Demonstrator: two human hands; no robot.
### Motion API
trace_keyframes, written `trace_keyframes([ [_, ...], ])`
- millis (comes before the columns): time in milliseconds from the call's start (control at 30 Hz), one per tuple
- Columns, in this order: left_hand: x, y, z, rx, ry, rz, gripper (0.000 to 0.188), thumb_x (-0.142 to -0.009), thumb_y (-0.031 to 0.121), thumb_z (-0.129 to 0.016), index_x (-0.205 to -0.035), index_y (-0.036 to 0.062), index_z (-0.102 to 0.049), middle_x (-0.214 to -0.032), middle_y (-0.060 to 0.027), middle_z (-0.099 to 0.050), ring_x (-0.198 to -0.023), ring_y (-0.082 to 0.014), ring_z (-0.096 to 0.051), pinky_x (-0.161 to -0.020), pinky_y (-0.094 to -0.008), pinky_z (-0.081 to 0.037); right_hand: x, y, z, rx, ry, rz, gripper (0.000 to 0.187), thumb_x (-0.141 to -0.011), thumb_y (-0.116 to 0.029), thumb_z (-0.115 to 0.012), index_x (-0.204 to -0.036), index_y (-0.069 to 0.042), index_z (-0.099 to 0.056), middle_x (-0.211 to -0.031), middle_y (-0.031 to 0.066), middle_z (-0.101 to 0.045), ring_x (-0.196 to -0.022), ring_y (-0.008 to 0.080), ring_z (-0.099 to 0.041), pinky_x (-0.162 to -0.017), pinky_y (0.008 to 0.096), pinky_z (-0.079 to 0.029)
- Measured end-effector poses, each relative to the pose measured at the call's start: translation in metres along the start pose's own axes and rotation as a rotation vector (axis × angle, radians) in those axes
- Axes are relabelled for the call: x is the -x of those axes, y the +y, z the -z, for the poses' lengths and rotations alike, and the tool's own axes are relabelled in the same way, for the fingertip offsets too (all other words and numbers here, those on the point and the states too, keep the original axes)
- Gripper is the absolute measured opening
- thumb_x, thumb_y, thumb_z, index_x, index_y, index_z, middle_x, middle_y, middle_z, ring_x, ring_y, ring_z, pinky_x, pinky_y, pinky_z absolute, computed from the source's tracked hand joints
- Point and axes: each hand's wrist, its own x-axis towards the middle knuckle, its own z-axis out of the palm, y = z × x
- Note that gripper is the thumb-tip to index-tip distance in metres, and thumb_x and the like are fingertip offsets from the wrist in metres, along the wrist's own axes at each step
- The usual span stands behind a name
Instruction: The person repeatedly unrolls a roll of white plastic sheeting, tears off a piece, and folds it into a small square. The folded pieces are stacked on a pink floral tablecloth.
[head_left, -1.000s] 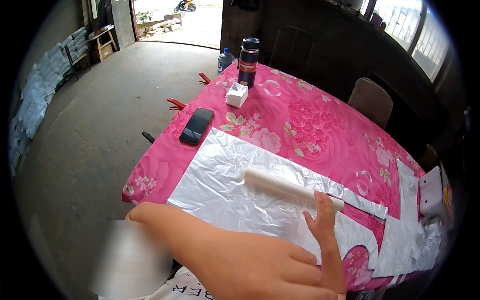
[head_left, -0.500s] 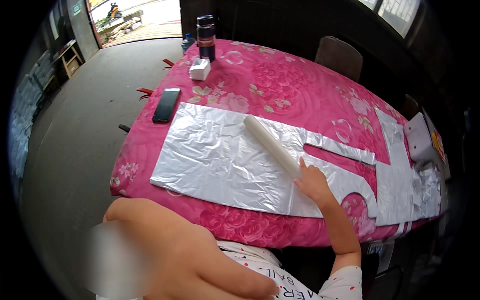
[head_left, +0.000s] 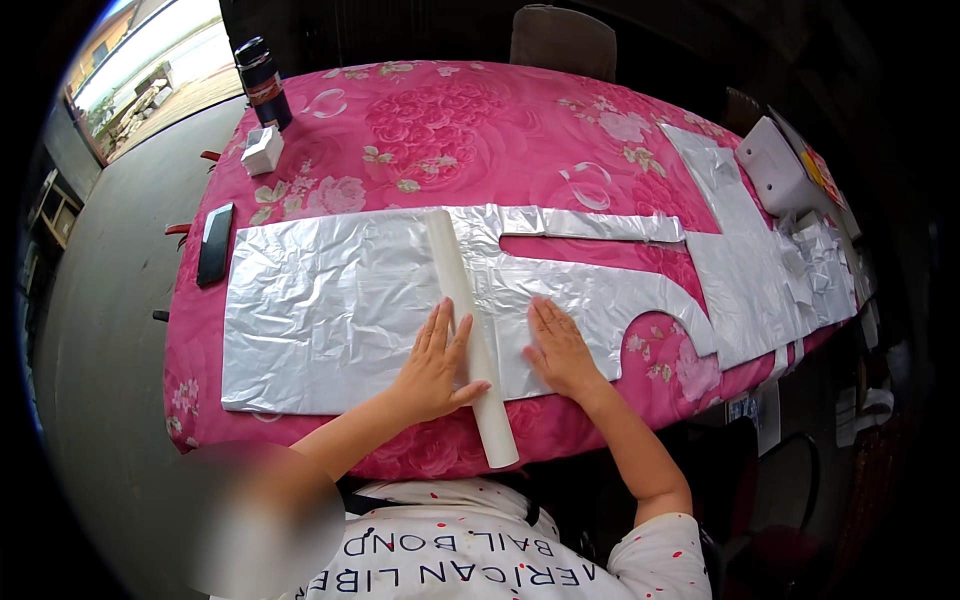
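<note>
A silvery-white plastic bag sheet (head_left: 320,300) with cut-out handles lies flat and creased on the pink floral tablecloth. Across its middle rests a long pale roller tube (head_left: 447,262), its near end reaching past the sheet's front edge. My left hand (head_left: 434,368) lies along the tube's left side, fingers spread, thumb touching the tube. Just right of the tube, my right hand (head_left: 562,352) presses flat on the plastic with its fingers stretched out. Neither hand grips anything.
More plastic sheets (head_left: 750,300) overlap at the right, beside crumpled plastic and a white box (head_left: 782,165). A phone (head_left: 215,245) lies at the left. Behind it stand a small white box (head_left: 262,150) and a dark bottle (head_left: 262,85). A chair (head_left: 563,42) is beyond the far edge.
My left hand has come down from the near left onto the tube. The tube now lies more upright across the sheet and nearer me. My right hand has left it for the plastic.
</note>
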Motion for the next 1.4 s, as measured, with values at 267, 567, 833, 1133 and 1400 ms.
trace_keyframes([
  [267,-0.03,0.028,-0.009,0.007,-0.049,-0.001,0.085,-0.076,0.045,-0.061,-0.137,-0.0037,-0.028,-0.144,-0.0351,-0.005,-0.134,-0.0499,-0.009,-0.108,-0.0498,-0.019,0.068,0.181,0.041,0.145,0.367,-0.5,0.039,-0.09,-0.015,-0.044,-0.121,0.007,-0.049,-0.13,0.0222,-0.046,-0.124,0.0339,-0.041,-0.105,0.0385,-0.032],
  [567,-0.031,0.03,-0.009,-0.022,-0.025,-0.02,0.082,-0.073,0.043,-0.064,-0.134,-0.0021,-0.034,-0.144,-0.0325,-0.01,-0.135,-0.0455,-0.012,-0.108,-0.0505,-0.021,0.082,0.193,0.061,0.259,0.516,-0.776,0.012,-0.077,-0.011,-0.061,-0.085,-0.002,-0.064,-0.095,0.0119,-0.064,-0.09,0.031,-0.059,-0.083,0.0395,-0.044],
  [833,-0.031,0.034,-0.004,-0.029,-0.083,0.019,0.081,-0.075,0.044,-0.063,-0.136,0.0012,-0.032,-0.145,-0.0295,-0.011,-0.136,-0.0439,-0.011,-0.107,-0.053,-0.019,0.053,0.106,0.092,0.206,0.662,-0.484,0.02,-0.065,-0.006,-0.071,-0.071,-0.005,-0.052,-0.072,0.0074,-0.058,-0.07,0.0256,-0.057,-0.064,0.0355,-0.044],
  [1133,-0.015,0.042,0.011,1.443,-0.098,0.598,0.041,-0.087,0.016,-0.062,-0.121,-0.0005,-0.048,-0.111,-0.0158,-0.057,-0.101,-0.0229,-0.057,-0.087,-0.0391,-0.046,0.018,-0.109,0.049,-0.968,0.095,-0.234,0.029,-0.078,-0.006,-0.067,-0.104,-0.001,-0.055,-0.096,0.0082,-0.063,-0.085,0.0136,-0.06,-0.075,0.0259,-0.048],
  [1400,0.07,-0.105,0.118,1.151,-0.033,0.963,0.016,-0.084,0.017,-0.064,-0.089,0.0015,-0.06,-0.079,-0.007,-0.063,-0.071,-0.0156,-0.061,-0.065,-0.0307,-0.051,0.054,-0.14,0.038,-0.506,0.202,-0.042,0.047,-0.076,-0.02,-0.07,-0.116,-0.003,-0.053,-0.107,0.0148,-0.059,-0.094,0.0283,-0.059,-0.076,0.0358,-0.05],
])
